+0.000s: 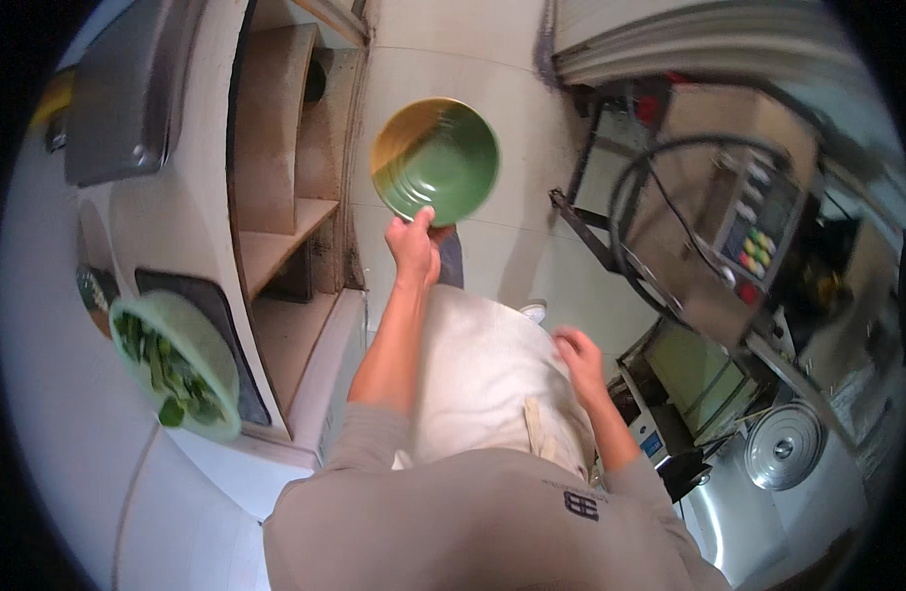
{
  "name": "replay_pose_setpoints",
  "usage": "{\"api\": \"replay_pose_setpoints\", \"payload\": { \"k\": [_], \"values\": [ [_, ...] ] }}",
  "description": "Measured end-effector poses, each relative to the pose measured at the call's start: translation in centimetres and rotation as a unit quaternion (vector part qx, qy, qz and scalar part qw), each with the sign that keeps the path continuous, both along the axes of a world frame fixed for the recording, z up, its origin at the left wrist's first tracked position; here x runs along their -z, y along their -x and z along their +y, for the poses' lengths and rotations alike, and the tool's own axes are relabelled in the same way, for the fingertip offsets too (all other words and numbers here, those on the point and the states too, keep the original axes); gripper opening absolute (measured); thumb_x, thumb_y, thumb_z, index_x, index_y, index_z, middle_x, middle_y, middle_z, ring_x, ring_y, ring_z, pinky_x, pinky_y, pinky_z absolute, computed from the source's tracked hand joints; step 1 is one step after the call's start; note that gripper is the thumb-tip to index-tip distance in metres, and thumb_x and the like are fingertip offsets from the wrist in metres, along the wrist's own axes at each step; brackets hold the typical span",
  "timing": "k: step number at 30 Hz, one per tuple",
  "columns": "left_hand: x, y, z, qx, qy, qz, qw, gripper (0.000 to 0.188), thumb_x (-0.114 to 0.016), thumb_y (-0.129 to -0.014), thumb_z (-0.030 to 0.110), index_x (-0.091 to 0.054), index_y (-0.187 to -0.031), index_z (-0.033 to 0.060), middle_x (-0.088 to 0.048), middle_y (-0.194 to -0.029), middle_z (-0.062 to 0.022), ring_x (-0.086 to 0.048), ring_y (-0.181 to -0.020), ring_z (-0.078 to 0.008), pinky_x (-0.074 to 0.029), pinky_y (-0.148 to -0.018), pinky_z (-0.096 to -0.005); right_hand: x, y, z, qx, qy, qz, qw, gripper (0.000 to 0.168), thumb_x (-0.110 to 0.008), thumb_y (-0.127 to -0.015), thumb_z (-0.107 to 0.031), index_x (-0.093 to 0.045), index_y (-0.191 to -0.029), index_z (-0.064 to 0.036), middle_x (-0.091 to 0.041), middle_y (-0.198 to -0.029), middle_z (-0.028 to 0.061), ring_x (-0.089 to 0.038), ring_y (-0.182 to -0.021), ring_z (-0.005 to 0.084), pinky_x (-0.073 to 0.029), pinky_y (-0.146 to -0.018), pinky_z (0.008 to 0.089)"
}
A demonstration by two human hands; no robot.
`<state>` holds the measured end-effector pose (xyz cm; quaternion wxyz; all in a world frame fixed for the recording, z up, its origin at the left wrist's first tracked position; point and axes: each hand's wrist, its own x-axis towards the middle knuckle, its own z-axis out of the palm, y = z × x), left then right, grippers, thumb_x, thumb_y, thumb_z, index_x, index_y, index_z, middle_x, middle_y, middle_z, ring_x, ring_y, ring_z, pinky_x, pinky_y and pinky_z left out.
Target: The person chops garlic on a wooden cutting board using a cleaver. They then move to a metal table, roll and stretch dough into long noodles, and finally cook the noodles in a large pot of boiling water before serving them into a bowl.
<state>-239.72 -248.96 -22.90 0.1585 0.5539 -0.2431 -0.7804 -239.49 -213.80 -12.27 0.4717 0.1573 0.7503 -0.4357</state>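
My left hand (416, 247) grips the near rim of a round bowl (449, 162), green inside with a yellow-brown part at its upper left. The thumb lies over the rim, and the bowl is held out above the tiled floor with its inside facing up; I see nothing in it. My right hand (580, 358) hangs beside the white apron (490, 369), slightly blurred, with its fingers loosely curled. It touches no object that I can make out.
Left stands a counter with wooden shelves (287, 244) beneath; on top are a pale green basin (231, 384) of leafy greens, a dark tray (194, 288) and a metal container (121, 96). Right are a control box with coloured buttons (763, 221), a black hose (619, 214) and a metal lid (784, 445).
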Motion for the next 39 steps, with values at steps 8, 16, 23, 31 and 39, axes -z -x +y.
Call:
{"api": "replay_pose_setpoints", "payload": {
  "k": [8, 16, 23, 31, 39],
  "values": [
    [-24.9, -6.3, 18.4, 0.217, 0.053, 0.103, 0.969, 0.021, -0.059, -0.091, -0.001, -0.063, -0.111, -0.0050, -0.071, -0.101, -0.0121, -0.072, -0.084, -0.0207, -0.062, -0.072, -0.0355, -15.0, 2.9, -1.8, 0.217, 0.412, 0.011, 0.885, 0.045, -0.069, -0.084, -0.007, -0.057, -0.127, -0.001, -0.062, -0.122, 0.0080, -0.059, -0.112, 0.0178, -0.049, -0.093, 0.0320],
    [-32.8, -6.5, 24.5, 0.287, 0.275, 0.023, 0.917, 0.045, -0.053, -0.105, 0.044, -0.066, -0.090, 0.0037, -0.071, -0.080, -0.0059, -0.066, -0.068, -0.0139, -0.054, -0.060, -0.0274, -20.1, -2.8, 14.9, 0.329, 0.431, -0.019, 0.840, 0.038, -0.055, -0.077, 0.006, -0.060, -0.114, -0.002, -0.065, -0.104, 0.0053, -0.063, -0.097, 0.0187, -0.051, -0.093, 0.0349],
    [-38.4, -2.1, 36.9, 0.476, -0.117, 0.222, 0.843, 0.061, -0.046, -0.104, 0.045, -0.045, -0.146, 0.0012, -0.059, -0.138, -0.0175, -0.061, -0.122, -0.0279, -0.048, -0.104, -0.0428, -23.8, -5.1, 26.6, 0.471, 0.457, -0.092, 0.749, 0.039, -0.050, -0.090, -0.015, -0.060, -0.123, 0.002, -0.068, -0.118, 0.0132, -0.065, -0.110, 0.0260, -0.047, -0.103, 0.0408],
    [-34.6, 7.1, 57.1, 0.569, -0.183, 0.134, 0.790, 0.049, -0.056, -0.085, 0.009, -0.052, -0.134, 0.0007, -0.062, -0.119, -0.0121, -0.064, -0.109, -0.0254, -0.054, -0.095, -0.0404, -22.6, -3.4, 44.9, 0.497, 0.234, 0.137, 0.824, 0.060, -0.052, -0.102, -0.053, -0.062, -0.127, 0.001, -0.069, -0.115, 0.0097, -0.065, -0.108, 0.0199, -0.051, -0.096, 0.0372],
    [-39.3, 29.8, 82.9, 0.682, 0.388, 0.098, 0.612, 0.052, -0.055, -0.085, 0.013, -0.051, -0.137, 0.0031, -0.063, -0.117, -0.0123, -0.063, -0.110, -0.0322, -0.050, -0.099, -0.0425, -11.1, 1.3, 85.7, 0.351, -0.381, 0.303, 0.800, 0.045, -0.062, -0.098, -0.017, -0.052, -0.141, -0.004, -0.051, -0.145, 0.0203, -0.047, -0.134, 0.0405, -0.042, -0.110, 0.0510]
  ]
}}
